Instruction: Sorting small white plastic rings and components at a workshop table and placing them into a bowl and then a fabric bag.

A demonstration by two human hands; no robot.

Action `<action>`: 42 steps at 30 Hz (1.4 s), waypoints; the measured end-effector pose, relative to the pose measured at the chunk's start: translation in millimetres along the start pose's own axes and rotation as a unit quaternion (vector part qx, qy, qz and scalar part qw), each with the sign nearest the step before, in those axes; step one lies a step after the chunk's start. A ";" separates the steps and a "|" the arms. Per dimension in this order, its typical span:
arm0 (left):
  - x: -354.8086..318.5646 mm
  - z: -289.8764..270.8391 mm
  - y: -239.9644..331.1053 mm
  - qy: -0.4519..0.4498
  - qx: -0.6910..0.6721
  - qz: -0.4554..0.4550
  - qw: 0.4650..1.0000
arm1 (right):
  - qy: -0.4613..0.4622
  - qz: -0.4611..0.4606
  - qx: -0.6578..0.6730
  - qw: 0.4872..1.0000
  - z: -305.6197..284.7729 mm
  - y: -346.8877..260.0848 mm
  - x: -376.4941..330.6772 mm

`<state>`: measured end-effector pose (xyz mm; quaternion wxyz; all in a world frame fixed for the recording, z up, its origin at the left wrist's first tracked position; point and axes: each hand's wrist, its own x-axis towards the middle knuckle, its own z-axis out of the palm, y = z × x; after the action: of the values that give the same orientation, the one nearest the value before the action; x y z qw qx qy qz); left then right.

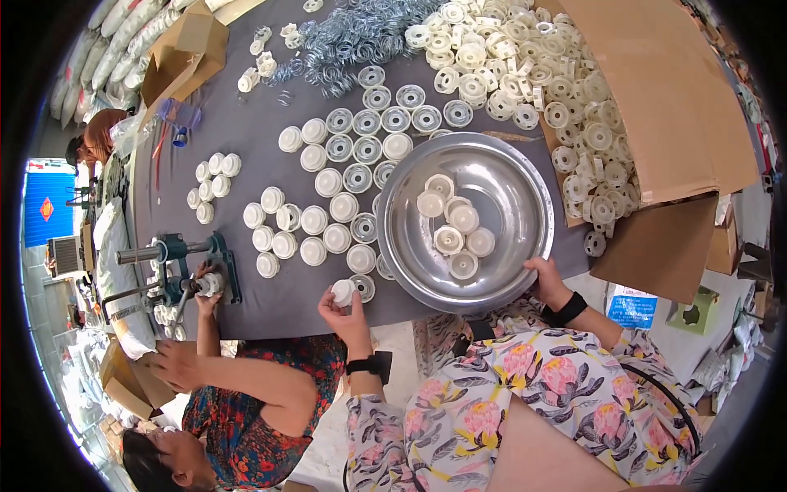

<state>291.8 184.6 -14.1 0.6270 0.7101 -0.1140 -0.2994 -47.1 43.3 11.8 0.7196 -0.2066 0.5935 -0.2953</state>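
My left hand (349, 319) pinches a round white plastic cap (343, 292) at the table's near edge, beside a white ring (363, 288) with a metal coil in it. With my right hand (548, 284) I grip the rim of a wide steel basin (535, 180), which stands partly over the near edge. Inside the basin lie several white caps (464, 219). To its left, rows of capped pieces (314, 220) and uncapped rings with coils (366, 122) stand on the grey tabletop (246, 148); the basin hides some of them.
Loose metal springs (352, 41) are heaped at the back. A cardboard box (656, 98) spills white plastic rings (566, 115) at the right. On the left, a co-worker's hand (208, 287) is at a green hand press (221, 266). Smaller capped pieces (217, 164) stand beyond the press.
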 end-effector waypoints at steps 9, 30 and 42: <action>-23.6 3.5 -43.2 -0.071 0.618 0.188 0.760 | -0.028 -0.023 -0.016 0.999 14.5 -22.1 -2.3; -19.4 91.8 57.0 -0.189 -0.060 -0.014 0.980 | -0.014 -0.034 -0.031 0.999 -14.9 -17.6 0.0; -10.7 61.0 -31.8 -0.094 0.385 0.287 0.872 | 0.051 -0.030 0.002 0.998 -22.0 -35.8 -0.2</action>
<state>241.9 146.2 -43.7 0.3484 0.7999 -0.4776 -0.1036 -75.1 18.1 30.5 0.6794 -0.2077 0.6227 -0.3278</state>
